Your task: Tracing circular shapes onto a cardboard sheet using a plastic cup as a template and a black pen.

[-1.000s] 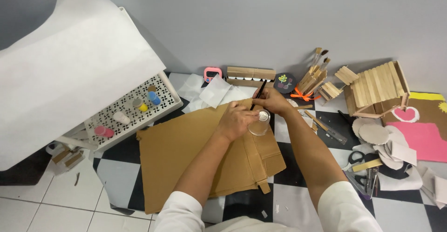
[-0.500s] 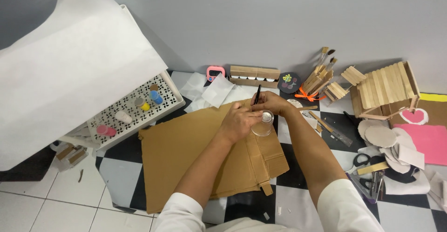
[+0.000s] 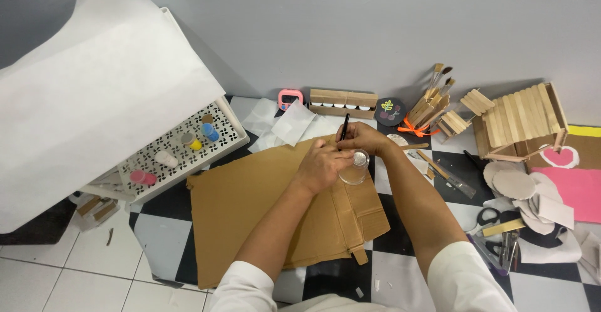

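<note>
Left hand [image 3: 323, 165] lay curled, fingers drawn together, on a clear glass cup [image 3: 355, 168] standing mouth-down on the brown cardboard sheet [image 3: 250, 212]. Right hand [image 3: 363, 140] pinched a black pen [image 3: 344, 129], tip down at the cup's far edge, just beside the left fingers. Both hands close together, touching around the cup near the cardboard's upper right part.

Compared with half a second earlier: hands, cup and pen kept almost the same grip and the same spot on the cardboard; pen leaned slightly more upright. View tilted a little, so more of the right side appeared.

Cardboard spread flat on the black-and-white checkered floor [image 3: 407, 274]. To the left, a white perforated tray [image 3: 222, 133] holding small paint bottles, partly under a large white paper sheet [image 3: 94, 99]. Behind the hands, crumpled white paper [image 3: 291, 124], a small pink timer [image 3: 290, 98] and a wooden rack [image 3: 343, 102]. To the right, a bundle of brushes [image 3: 435, 93], a small house of wooden sticks [image 3: 523, 124], pink paper [image 3: 576, 187], round grey card cutouts [image 3: 510, 180] and scissors [image 3: 485, 215]
</note>
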